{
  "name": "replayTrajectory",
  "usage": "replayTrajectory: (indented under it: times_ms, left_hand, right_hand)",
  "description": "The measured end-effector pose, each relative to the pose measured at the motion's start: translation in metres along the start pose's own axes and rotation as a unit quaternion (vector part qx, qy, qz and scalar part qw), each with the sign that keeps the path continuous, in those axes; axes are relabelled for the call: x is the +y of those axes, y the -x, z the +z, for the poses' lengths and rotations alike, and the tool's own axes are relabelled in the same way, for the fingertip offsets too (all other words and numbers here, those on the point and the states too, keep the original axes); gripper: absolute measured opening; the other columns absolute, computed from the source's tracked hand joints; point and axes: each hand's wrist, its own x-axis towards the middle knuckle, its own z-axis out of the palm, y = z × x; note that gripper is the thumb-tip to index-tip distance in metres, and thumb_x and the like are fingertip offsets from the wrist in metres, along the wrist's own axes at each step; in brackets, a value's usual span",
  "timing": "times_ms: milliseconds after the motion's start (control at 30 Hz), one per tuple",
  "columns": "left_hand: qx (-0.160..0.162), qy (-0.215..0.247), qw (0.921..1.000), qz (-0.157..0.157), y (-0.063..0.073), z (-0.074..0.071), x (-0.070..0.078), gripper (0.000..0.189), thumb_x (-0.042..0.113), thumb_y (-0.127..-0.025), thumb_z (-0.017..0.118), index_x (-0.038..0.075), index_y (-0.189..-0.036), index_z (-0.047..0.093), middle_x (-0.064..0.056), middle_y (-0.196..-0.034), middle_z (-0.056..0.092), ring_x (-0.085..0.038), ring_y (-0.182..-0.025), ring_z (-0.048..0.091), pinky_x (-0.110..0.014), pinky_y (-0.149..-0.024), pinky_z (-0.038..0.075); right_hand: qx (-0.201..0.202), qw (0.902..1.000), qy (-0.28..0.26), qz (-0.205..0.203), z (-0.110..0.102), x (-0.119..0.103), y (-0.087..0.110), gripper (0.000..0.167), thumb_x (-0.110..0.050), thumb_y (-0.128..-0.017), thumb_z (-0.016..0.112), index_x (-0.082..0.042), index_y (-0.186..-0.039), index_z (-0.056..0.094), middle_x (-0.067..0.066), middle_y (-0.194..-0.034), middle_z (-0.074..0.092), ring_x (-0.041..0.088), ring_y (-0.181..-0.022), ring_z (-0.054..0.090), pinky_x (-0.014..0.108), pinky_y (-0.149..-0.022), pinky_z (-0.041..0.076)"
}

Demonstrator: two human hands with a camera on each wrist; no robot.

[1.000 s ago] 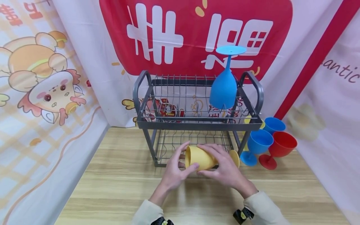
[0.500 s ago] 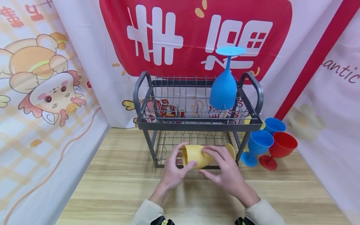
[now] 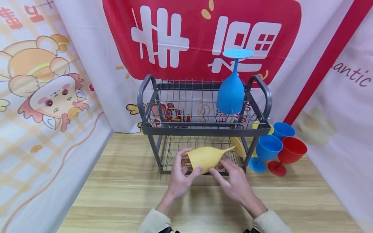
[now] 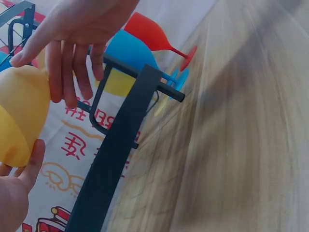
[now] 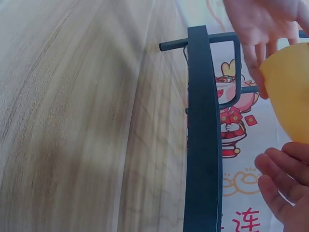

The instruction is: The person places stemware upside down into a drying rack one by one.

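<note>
A yellow plastic goblet point(image 3: 205, 157) lies tilted on its side in the air before the rack's lower shelf, mouth to the left and foot up to the right. My left hand point(image 3: 181, 174) holds its bowl near the rim, thumb in front and fingers behind. Under the bowl's stem end is my right hand point(image 3: 234, 181), its thumb and fingertips close to the goblet. The left wrist view shows the right hand's fingers point(image 4: 70, 72) extended past the yellow bowl point(image 4: 24, 106). In the right wrist view, the right hand's fingers point(image 5: 280, 174) are loosely bent below the goblet.
A dark two-tier dish rack point(image 3: 207, 130) stands against the printed cloth. Upside down on its top shelf is a blue goblet point(image 3: 231, 94). Right of the rack stand a red goblet point(image 3: 292, 150), blue goblets point(image 3: 268, 147) and partly hidden yellow ones.
The yellow goblet has turned so its foot end points up and farther back. My right hand has slid off the bowl to below its stem end, while the left keeps its hold.
</note>
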Motion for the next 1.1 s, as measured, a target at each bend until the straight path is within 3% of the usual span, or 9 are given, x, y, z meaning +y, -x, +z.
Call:
replayTrajectory:
  times_ms: [233,400,633,867,1100]
  left_hand:
    - [-0.030,-0.015,0.9991,-0.027,0.006,-0.003,-0.008,0.079,0.016,-0.082,0.088,0.015,-0.150,0.047,-0.009,-0.143,0.057,-0.024,-0.118,0.063,-0.033,-0.099,0.060]
    - [-0.050,-0.074,0.9950,-0.045,0.009,-0.002,-0.014,0.087,0.025,-0.078,0.093,0.023,-0.153,0.049,-0.004,-0.143,0.061,-0.020,-0.119,0.062,-0.031,-0.098,0.056]
    - [-0.057,-0.113,0.9908,-0.049,0.009,0.004,-0.016,0.096,0.034,-0.073,0.096,0.023,-0.154,0.047,-0.002,-0.143,0.063,-0.019,-0.124,0.063,-0.037,-0.104,0.053]
    - [-0.060,-0.108,0.9910,-0.053,0.007,0.005,-0.016,0.099,0.030,-0.071,0.098,0.020,-0.153,0.045,-0.005,-0.148,0.059,-0.023,-0.128,0.064,-0.046,-0.109,0.053]
    - [-0.073,-0.110,0.9907,-0.035,0.007,0.004,-0.015,0.097,0.025,-0.069,0.098,0.020,-0.150,0.045,-0.004,-0.149,0.057,-0.024,-0.129,0.065,-0.045,-0.109,0.054]
  right_hand:
    - [-0.010,0.9979,-0.060,0.024,0.000,0.004,-0.002,0.038,-0.041,-0.099,0.073,-0.017,-0.128,0.070,-0.003,-0.111,0.073,0.015,-0.101,0.071,0.039,-0.089,0.064]
    - [-0.005,0.9959,-0.089,0.015,0.002,0.005,-0.003,0.049,-0.037,-0.097,0.077,-0.012,-0.137,0.065,0.001,-0.114,0.074,0.017,-0.101,0.072,0.039,-0.088,0.065]
    - [-0.007,0.9909,-0.134,0.009,0.004,-0.003,-0.006,0.062,-0.036,-0.092,0.082,-0.017,-0.146,0.057,0.001,-0.125,0.073,0.016,-0.110,0.070,0.039,-0.091,0.064]
    - [-0.020,0.9871,-0.158,0.021,0.007,-0.010,-0.007,0.075,-0.038,-0.085,0.089,-0.023,-0.149,0.054,0.001,-0.132,0.070,0.015,-0.113,0.068,0.038,-0.094,0.061]
    - [-0.031,0.9880,-0.150,0.017,0.010,-0.011,-0.006,0.083,-0.044,-0.080,0.091,-0.024,-0.152,0.053,0.000,-0.134,0.070,0.016,-0.115,0.068,0.043,-0.096,0.060]
